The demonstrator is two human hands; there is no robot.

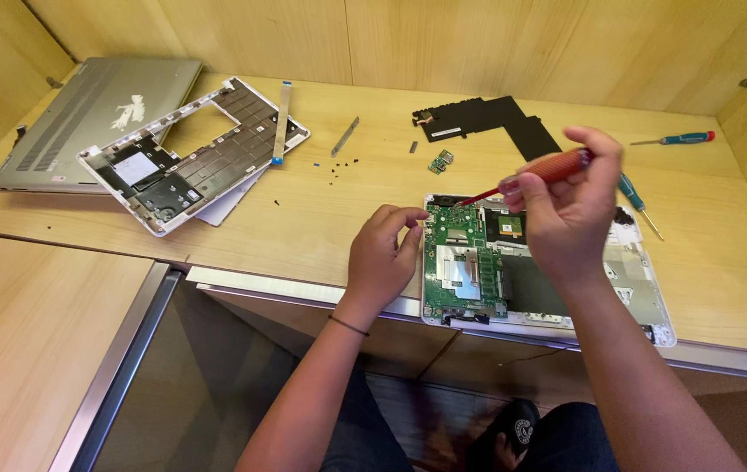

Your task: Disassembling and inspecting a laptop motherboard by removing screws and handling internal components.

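Presently the right hand (566, 205) is gripping a red-handled screwdriver (526, 177), its tip meeting the green circuit board (461, 262) in the opened white laptop base (644, 297) at the desk's front edge — seemingly unscrewing — while the left hand (382, 258), fingers curled and holding nothing, is steadying beside it; lifting the freed screw likely follows.

Head view, steeply down, close over desk (321, 210)

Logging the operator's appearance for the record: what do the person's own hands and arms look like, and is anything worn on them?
Both arms are bare to past the elbow, with no sleeves in view. The left hand wears no glove; a thin dark band circles its wrist. The right hand is also ungloved, with no band, watch or ring visible. No markings show on either forearm.
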